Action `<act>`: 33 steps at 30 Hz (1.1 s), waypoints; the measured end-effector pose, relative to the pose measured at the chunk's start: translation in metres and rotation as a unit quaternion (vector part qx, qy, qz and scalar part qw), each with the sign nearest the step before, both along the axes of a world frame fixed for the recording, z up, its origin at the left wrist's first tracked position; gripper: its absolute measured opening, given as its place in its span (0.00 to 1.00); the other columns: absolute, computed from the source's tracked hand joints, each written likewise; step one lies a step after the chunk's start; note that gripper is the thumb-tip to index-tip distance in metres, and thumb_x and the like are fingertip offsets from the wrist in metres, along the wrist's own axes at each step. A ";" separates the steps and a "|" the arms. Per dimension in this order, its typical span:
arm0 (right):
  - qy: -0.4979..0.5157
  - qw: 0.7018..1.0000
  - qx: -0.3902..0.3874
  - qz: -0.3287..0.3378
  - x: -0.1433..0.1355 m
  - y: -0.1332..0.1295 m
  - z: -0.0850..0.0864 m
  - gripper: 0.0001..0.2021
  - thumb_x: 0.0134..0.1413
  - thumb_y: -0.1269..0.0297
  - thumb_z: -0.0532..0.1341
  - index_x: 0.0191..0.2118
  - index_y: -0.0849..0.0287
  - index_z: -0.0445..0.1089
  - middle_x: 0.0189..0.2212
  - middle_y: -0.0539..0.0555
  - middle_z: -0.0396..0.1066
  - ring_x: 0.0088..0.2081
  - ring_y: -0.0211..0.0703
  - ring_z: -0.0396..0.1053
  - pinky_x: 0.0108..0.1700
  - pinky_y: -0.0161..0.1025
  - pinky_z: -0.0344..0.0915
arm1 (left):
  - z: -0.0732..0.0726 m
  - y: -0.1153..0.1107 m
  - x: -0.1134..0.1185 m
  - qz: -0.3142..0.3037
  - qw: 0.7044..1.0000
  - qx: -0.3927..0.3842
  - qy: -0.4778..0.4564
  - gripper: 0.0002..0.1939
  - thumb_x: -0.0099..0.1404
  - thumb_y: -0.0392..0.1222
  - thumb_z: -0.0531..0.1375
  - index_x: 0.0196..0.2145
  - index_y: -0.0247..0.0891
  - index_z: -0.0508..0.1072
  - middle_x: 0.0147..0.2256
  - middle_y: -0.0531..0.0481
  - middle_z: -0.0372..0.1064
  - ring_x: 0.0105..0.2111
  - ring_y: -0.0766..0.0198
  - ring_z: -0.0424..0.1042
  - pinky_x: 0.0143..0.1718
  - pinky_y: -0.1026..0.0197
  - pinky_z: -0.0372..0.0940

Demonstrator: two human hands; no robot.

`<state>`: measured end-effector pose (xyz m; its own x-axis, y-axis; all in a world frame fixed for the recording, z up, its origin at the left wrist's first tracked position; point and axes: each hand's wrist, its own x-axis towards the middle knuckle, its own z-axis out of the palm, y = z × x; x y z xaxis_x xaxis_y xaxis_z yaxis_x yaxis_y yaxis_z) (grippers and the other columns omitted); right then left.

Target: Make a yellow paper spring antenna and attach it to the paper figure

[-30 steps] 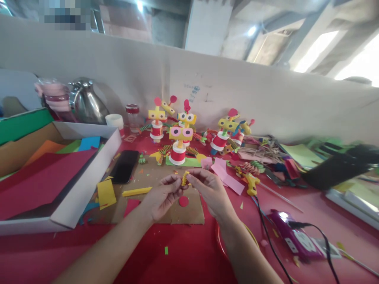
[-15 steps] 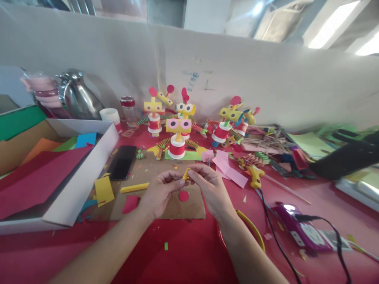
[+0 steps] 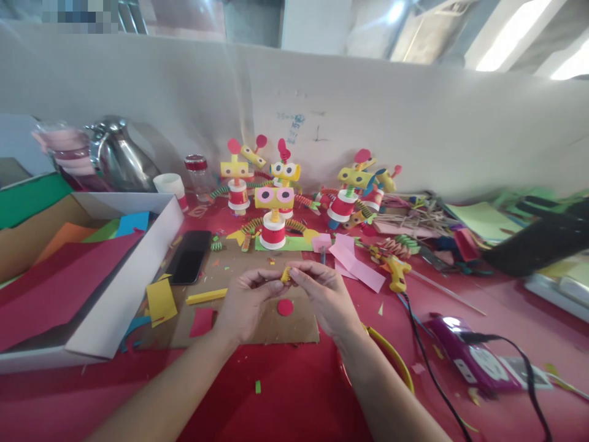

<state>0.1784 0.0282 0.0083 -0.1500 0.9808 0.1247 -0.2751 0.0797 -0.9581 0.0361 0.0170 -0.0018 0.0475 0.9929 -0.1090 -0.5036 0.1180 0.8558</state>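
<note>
Between the fingertips of my left hand (image 3: 248, 301) and my right hand (image 3: 324, 294) is a small yellow folded-paper spring (image 3: 286, 275). Both hands pinch it, one from each side, over a brown cardboard sheet (image 3: 294, 328). Just below the fingers a red paper circle (image 3: 285, 307) lies on the cardboard. A yellow paper strip (image 3: 206, 296) and a red paper piece (image 3: 201, 322) lie left of my left hand. Behind my hands stands a paper-cup robot figure (image 3: 273, 230) with a yellow tube head and pleated arms.
More cup figures (image 3: 345, 202) stand along the wall. At left are a white box (image 3: 105, 307) of coloured paper and a black phone (image 3: 191, 256). To the right lie a yellow glue gun (image 3: 396, 273), its cord, and a purple power strip (image 3: 478, 356). A round container (image 3: 396, 356) sits under my right forearm.
The yellow paper spring is squeezed shorter between my fingertips. My hands stay in nearly the same place; the camera view has shifted slightly.
</note>
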 end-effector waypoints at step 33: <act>-0.054 0.998 -0.035 0.017 -0.003 0.004 -0.004 0.10 0.45 0.61 0.67 0.35 0.58 0.75 0.32 0.53 0.75 0.34 0.42 0.70 0.40 0.40 0.65 | -0.005 0.004 -0.003 -0.016 0.999 0.030 0.000 0.09 0.50 0.34 0.67 0.31 0.36 0.73 0.31 0.52 0.72 0.32 0.68 0.72 0.40 0.62 0.67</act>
<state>0.1759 0.0324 0.0048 -0.1922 0.9807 0.0364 -0.1705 0.0032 -0.9854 0.0336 0.0207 -0.0073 0.0796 0.9956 -0.0501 -0.5011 0.0834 0.8614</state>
